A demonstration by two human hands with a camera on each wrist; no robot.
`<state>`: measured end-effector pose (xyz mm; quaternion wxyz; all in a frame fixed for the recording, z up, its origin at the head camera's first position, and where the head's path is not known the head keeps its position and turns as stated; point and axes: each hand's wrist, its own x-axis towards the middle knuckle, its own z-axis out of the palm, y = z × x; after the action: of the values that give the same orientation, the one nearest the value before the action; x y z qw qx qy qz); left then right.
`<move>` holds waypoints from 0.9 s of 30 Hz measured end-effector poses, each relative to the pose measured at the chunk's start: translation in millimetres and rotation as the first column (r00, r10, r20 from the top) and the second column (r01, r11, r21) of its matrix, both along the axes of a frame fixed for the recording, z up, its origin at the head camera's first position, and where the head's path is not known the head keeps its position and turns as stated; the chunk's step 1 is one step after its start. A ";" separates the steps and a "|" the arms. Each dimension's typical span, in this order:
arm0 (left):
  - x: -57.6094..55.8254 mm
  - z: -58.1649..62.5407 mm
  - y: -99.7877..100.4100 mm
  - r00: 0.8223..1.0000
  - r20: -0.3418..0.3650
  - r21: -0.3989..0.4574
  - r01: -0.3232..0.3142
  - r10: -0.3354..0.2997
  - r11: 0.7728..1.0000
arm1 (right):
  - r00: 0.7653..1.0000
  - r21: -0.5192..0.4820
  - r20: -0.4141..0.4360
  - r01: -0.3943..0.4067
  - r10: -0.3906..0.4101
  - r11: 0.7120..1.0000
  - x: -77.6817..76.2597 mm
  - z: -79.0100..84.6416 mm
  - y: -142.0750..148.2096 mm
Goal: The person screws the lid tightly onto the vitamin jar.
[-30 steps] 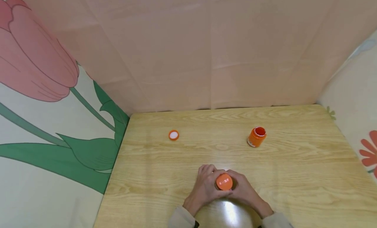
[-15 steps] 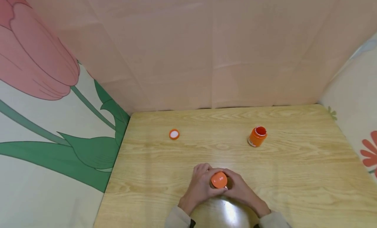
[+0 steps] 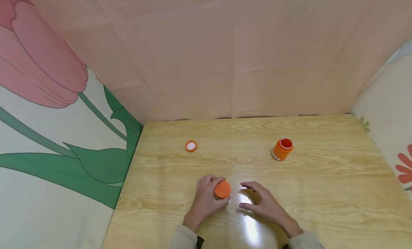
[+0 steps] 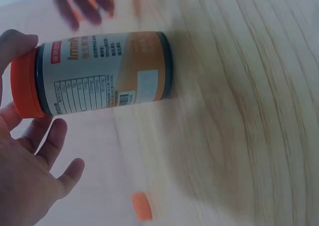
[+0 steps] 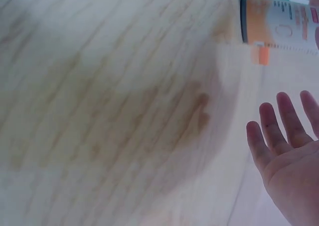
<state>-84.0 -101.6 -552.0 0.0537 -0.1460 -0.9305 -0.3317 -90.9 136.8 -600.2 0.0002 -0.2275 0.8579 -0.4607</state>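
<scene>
My left hand (image 3: 205,200) grips a bottle with an orange lid (image 3: 222,189) by its top, thumb on one side and fingers on the other. In the left wrist view the bottle (image 4: 104,72) shows a printed label with a table and a barcode, and its orange lid (image 4: 25,84) sits between thumb and fingers. My right hand (image 3: 265,205) is apart from the bottle, to its right, fingers and thumb spread with nothing between them. The right wrist view shows that hand (image 5: 294,156) with its fingers extended and the labelled bottle (image 5: 281,24) beyond.
An orange jar (image 3: 281,150), uncapped and red inside, stands at the back right of the wooden table (image 3: 322,191). A small orange cap (image 3: 191,146) with a white inside lies at the back left. A pink cloth (image 3: 193,63) hangs behind the table.
Both hands were around the bottle before. My right hand has let go and opened to the right, while my left hand has carried the bottle to the left.
</scene>
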 end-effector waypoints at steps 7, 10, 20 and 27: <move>-0.3 -1.8 -27.0 0.994 0.040 0.068 -0.103 0.101 0.992 | 0.999 0.031 -0.029 0.035 -0.034 0.999 2.5 -4.6 4.7; 0.0 -1.3 -36.4 0.990 0.044 0.074 -0.133 0.130 0.988 | 0.998 0.026 -0.037 0.051 -0.050 0.998 3.7 -5.3 7.2; -0.3 -0.8 -57.2 0.980 0.047 0.079 -0.197 0.194 0.977 | 0.999 -0.008 -0.012 0.044 -0.044 0.999 7.4 -8.1 8.4; 0.0 -0.8 -67.4 0.978 0.034 0.075 -0.207 0.205 0.976 | 0.999 -0.011 -0.010 0.044 -0.044 0.999 7.8 -8.2 6.2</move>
<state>-84.0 -169.0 -552.8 0.0814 -0.0424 -0.9275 -0.3624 -83.1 143.0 -608.4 -0.0158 -0.2109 0.8602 -0.4641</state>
